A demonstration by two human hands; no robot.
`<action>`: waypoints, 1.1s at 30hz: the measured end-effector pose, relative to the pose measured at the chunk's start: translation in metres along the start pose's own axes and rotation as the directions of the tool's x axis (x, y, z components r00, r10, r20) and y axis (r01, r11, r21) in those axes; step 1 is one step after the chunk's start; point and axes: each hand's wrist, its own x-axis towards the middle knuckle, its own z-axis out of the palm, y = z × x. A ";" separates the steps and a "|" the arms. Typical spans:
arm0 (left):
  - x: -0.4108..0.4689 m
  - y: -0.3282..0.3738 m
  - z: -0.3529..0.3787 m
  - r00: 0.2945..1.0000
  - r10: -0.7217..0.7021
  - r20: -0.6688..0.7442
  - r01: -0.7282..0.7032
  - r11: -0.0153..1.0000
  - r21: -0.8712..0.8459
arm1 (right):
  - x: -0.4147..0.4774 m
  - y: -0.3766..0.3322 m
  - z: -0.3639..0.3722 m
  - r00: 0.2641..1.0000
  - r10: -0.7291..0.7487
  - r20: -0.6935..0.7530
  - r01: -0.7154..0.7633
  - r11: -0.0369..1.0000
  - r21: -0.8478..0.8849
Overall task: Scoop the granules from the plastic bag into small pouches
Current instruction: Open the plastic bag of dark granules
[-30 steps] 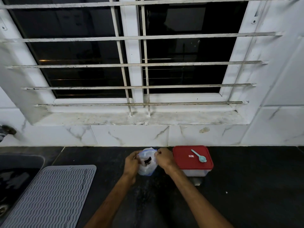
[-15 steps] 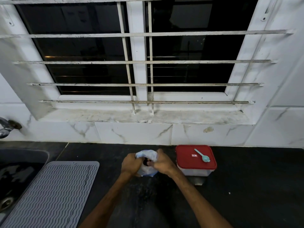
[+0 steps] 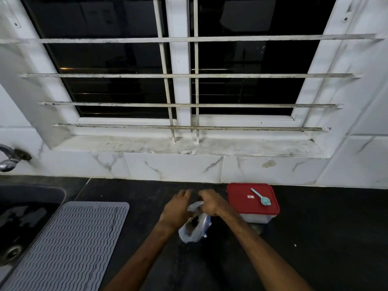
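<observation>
Looking down at a dark desk [image 3: 315,238] below a barred window [image 3: 180,80], w/ two bare forearms reaching in from the bottom edge. Both hands meet over a small clear plastic bag [image 3: 194,234], which sits on the desk near the middle, just left of a clear box [image 3: 255,218]. Dark brown granules [image 3: 190,227] show thru the plastic in the bag's lower part.

Right hand [image 3: 210,203] has its fingers curled, pinching the bag's crumpled top edge. Left hand [image 3: 176,208] lies against the bag's left side, back of the hand up, fingers stretched fwd & blurred. Can't tell whether it grips the bag underneath.

The box has a red lid [image 3: 241,198] & stands just right of the right hand, close to the tiled wall [image 3: 168,166]. Small light-blue spoon [image 3: 261,197] lies on the lid, bowl end toward the viewer.

Grey ribbed mat [image 3: 69,244] lies on the desk at left, well apart from the bag. Dark sink [image 3: 25,213] sits beside the mat at far left, w/ a metal tap [image 3: 8,160] on the wall above it.
</observation>
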 end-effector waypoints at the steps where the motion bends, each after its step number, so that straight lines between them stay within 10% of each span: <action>1: 0.000 0.003 0.001 1.000 -0.009 0.008 0.009 1.000 0.025 | 0.001 -0.001 -0.001 1.000 -0.004 -0.004 0.004 1.000 0.012; 5: 0.003 -0.004 0.022 0.980 -0.192 0.045 0.197 0.941 -0.276 | 0.002 0.003 -0.001 0.999 -0.016 0.043 0.011 0.992 0.123; 8: -0.001 -0.007 0.027 0.963 -0.184 0.196 0.263 0.487 -0.833 | -0.002 0.013 0.003 0.998 0.051 -0.035 -0.045 0.986 0.158; 12: -0.003 0.002 0.026 0.931 -0.156 0.329 0.347 0.102 -0.932 | -0.010 0.014 0.018 0.958 0.110 -0.265 -0.128 0.990 -0.055; 17: -0.002 0.005 0.027 0.872 -0.339 0.354 0.408 0.100 -0.908 | -0.012 0.015 0.025 0.972 0.158 -0.176 -0.133 0.980 0.147; 23: -0.004 -0.018 0.033 0.939 -0.298 0.174 0.314 0.530 -0.787 | -0.008 0.023 0.031 0.984 0.172 -0.046 -0.137 0.897 0.420; 33: -0.011 -0.016 0.037 0.764 -0.572 0.298 0.480 0.196 -0.855 | -0.009 0.018 0.052 0.917 0.392 0.071 -0.351 0.709 0.611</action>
